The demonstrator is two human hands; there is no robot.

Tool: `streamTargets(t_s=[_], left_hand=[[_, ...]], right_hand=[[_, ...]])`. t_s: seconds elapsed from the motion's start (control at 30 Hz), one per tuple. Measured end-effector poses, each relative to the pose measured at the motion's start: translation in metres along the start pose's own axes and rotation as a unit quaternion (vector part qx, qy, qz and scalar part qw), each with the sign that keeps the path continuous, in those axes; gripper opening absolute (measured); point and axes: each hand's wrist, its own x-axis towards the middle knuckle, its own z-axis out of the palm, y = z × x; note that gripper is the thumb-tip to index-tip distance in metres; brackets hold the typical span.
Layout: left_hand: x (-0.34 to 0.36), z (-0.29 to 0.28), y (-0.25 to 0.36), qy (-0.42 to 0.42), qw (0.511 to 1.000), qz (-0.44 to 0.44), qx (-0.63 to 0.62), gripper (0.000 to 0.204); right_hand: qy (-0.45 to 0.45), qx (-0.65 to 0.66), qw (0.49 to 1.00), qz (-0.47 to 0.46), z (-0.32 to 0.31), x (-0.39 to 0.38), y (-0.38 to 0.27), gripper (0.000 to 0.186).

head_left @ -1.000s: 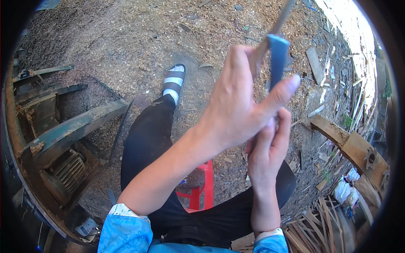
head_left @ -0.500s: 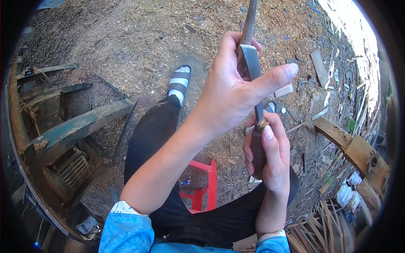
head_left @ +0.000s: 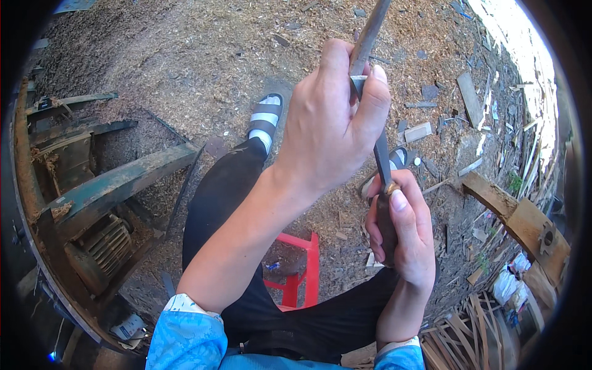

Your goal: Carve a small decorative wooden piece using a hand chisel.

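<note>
My left hand [head_left: 333, 120] is curled round the upper part of a dark metal bar [head_left: 381, 151] and a long grey-brown rod [head_left: 372, 34], which rises past my fingers to the top edge. A pale end of the dark piece shows beside my thumb; how the two pieces meet is hidden. My right hand [head_left: 407, 228] grips a dark handle [head_left: 387, 231] with a brass-coloured collar [head_left: 390, 187] at the lower end of the bar, thumb laid along it. Below my hands is the red plastic stool [head_left: 313, 265], between my legs.
A rusty green metal machine frame [head_left: 123, 172] with a finned motor [head_left: 102, 250] stands at the left. Sawdust and scraps cover the ground [head_left: 172, 74]. A curved wooden beam [head_left: 490, 197], white crumpled bags [head_left: 505, 280] and thin wood strips [head_left: 465, 333] lie at the right.
My left thumb has swung from stretched out to folded over the bar, and that hand has risen slightly. My right hand has shifted a little right and down, still gripping the handle.
</note>
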Motion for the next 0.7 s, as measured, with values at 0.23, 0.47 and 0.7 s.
streamTargets(t_s=[0.23, 0.47, 0.7], left_hand=[[-0.003, 0.004, 0.006, 0.020, 1.000, -0.007, 0.018, 0.024], [-0.003, 0.010, 0.011, 0.011, 0.997, -0.081, -0.004, 0.033], [-0.001, 0.008, 0.015, -0.010, 0.997, -0.080, 0.007, 0.040]], right_hand=[[0.028, 0.000, 1.000, 0.003, 0.010, -0.003, 0.003, 0.028], [0.097, 0.009, 0.995, -0.015, 0.034, -0.001, 0.012, 0.027], [0.157, -0.097, 0.980, -0.071, 0.044, 0.001, 0.029, 0.029]])
